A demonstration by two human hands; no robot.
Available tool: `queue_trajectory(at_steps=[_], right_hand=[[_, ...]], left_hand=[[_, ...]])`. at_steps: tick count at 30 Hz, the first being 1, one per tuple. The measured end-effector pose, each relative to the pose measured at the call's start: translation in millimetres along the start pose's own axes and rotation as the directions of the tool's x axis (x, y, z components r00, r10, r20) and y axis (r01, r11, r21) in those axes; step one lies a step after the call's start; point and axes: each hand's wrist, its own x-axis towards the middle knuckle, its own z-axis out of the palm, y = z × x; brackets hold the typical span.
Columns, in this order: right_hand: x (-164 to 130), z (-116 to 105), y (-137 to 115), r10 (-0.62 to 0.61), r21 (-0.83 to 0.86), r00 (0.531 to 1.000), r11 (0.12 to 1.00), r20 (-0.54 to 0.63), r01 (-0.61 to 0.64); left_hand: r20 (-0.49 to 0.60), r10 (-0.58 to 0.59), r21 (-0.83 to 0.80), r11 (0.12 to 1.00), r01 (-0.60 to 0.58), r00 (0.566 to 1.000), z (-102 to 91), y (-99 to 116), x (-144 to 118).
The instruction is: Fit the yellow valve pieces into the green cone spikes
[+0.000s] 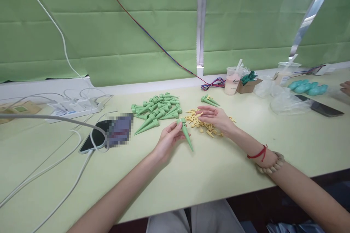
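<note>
My left hand [171, 138] is closed around the wide end of a green plastic spike [187, 135], whose pointed tip slants down toward me. My right hand [214, 118] is over a loose pile of small yellow plastic pegs [208, 131]. Between its thumb and fingers shows a yellow peg [200, 114], apparently pinched. Left of that pile lies a heap of similar green spikes [160, 109]. Behind my right hand, two green spikes with yellow pegs on them [210, 100] lie together.
Phones and cables surround a white power strip [75, 107] at left. Along the back stand a pink drink cup [232, 82], a small cardboard box [248, 85] and another cup [284, 72]. A teal moulded item [307, 87], plastic bag, dark phone [319, 105] and another person's hand [346, 87] are right.
</note>
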Motion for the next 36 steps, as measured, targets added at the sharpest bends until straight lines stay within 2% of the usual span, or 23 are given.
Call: queue_trajectory(at_steps=[3, 8, 12, 16, 21, 27, 31, 36], right_hand=[[-0.2, 2.0, 0.2, 0.011, 0.061, 1.000, 0.998, -0.014, -0.010], [-2.4, 3.7, -2.8, 0.183, 0.263, 0.979, 0.944, 0.088, -0.200], [-6.4, 7.0, -8.9, 0.239, 0.303, 0.954, 0.909, 0.181, -0.285], [-10.0, 11.6, -13.7, 0.257, 0.297, 0.953, 0.908, 0.162, -0.295], [-6.5, 10.8, -3.3, 0.211, 0.121, 0.974, 0.968, 0.088, -0.220], [-2.7, 10.3, 6.8, 0.106, -0.006, 0.992, 0.994, -0.075, -0.107], [-6.0, 12.1, 3.9, 0.036, -0.084, 0.995, 0.995, -0.092, -0.044], [-8.2, 10.2, 5.0, -0.096, -0.287, 0.991, 0.956, -0.095, 0.065]], left_hand=[[0.003, 0.004, -0.002, 1.000, -0.004, 1.000, 1.1, 0.0, -1.0], [0.019, 0.006, -0.015, 1.000, -0.006, 1.000, 1.4, -1.4, -1.6], [0.023, 0.021, -0.020, 1.000, -0.021, 1.000, 1.1, -1.9, -1.4], [0.018, 0.063, -0.026, 0.998, -0.062, 0.998, 1.1, -0.3, -1.9], [-0.002, 0.088, -0.009, 0.996, -0.088, 0.996, -0.2, 1.1, -1.4], [-0.014, 0.074, -0.018, 0.997, -0.074, 0.997, 1.4, 1.8, -1.5], [-0.012, 0.046, -0.027, 0.999, -0.047, 0.999, 3.9, 3.7, -3.2], [-0.004, 0.036, -0.012, 0.999, -0.037, 0.999, 4.0, 2.6, -3.2]])
